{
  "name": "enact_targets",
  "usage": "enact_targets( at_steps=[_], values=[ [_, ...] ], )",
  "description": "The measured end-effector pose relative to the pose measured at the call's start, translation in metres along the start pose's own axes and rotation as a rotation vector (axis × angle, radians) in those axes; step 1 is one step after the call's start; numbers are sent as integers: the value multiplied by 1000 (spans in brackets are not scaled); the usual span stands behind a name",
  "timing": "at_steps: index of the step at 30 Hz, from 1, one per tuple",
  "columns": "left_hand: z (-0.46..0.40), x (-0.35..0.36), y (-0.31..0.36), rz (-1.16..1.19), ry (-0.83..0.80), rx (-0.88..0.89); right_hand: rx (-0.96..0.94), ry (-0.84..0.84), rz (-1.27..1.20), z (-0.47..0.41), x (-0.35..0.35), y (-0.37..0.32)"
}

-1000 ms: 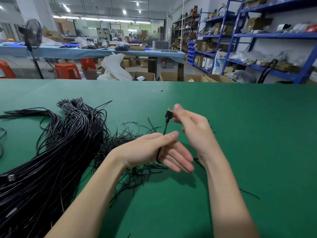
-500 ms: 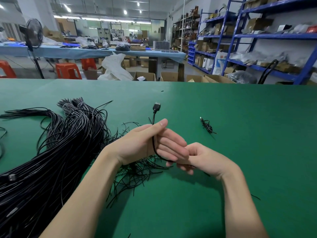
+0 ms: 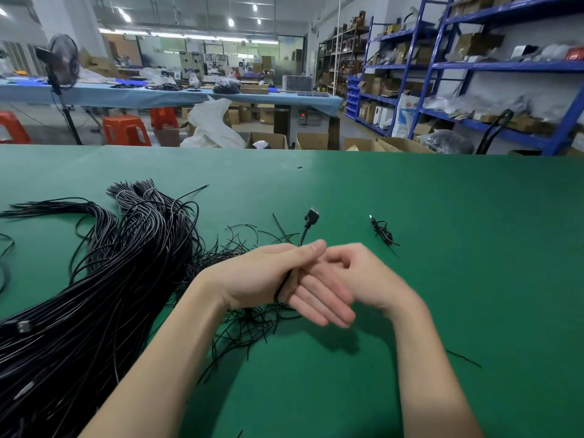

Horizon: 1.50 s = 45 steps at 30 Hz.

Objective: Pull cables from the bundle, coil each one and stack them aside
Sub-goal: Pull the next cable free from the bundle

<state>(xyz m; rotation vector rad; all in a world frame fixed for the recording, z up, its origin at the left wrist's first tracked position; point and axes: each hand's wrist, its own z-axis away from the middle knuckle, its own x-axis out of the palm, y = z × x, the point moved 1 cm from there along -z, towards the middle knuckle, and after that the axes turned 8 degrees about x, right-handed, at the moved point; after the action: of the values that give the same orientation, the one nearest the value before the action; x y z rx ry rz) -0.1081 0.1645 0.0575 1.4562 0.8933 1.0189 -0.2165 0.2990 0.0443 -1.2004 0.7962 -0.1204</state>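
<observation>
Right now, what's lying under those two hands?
Loose thin black strands on the green table show beneath the left hand. Whatever lies directly under the palms and the right hand is covered.

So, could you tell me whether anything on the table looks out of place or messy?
Thin black strands lie scattered loose on the green table beside the cable bundle, under the left hand. One stray piece lies alone on the right. Nothing looks damaged.

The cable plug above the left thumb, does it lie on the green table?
No, the plug sticks up in the air above the left hand, which grips its cable.
</observation>
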Motion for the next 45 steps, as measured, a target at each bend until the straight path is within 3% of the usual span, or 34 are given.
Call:
enact_targets(
  at_steps=[5,12,20,25,30,34,38,42,45],
  values=[
    [-5,-3,-11,-51,71,-149,-87,219,-148,12,-24,-19],
    [-15,-14,-14,126,387,131,-154,212,-133,23,-16,-43],
    [-19,-24,-7,360,568,426,-6,-195,-295,20,13,-43],
    [-9,-26,2,551,428,561,32,-361,-287,13,14,-13],
    [4,-18,7,547,142,477,76,-348,-328,7,21,6],
    [10,-12,5,280,35,254,45,-66,-112,3,7,8],
    [6,-10,1,34,-2,26,-2,98,119,6,-8,-5],
    [-1,-6,-3,-173,66,-146,-10,175,206,15,-17,-22],
    [-4,-14,-7,-218,258,-84,-34,288,330,21,-23,-30]
  ],
)
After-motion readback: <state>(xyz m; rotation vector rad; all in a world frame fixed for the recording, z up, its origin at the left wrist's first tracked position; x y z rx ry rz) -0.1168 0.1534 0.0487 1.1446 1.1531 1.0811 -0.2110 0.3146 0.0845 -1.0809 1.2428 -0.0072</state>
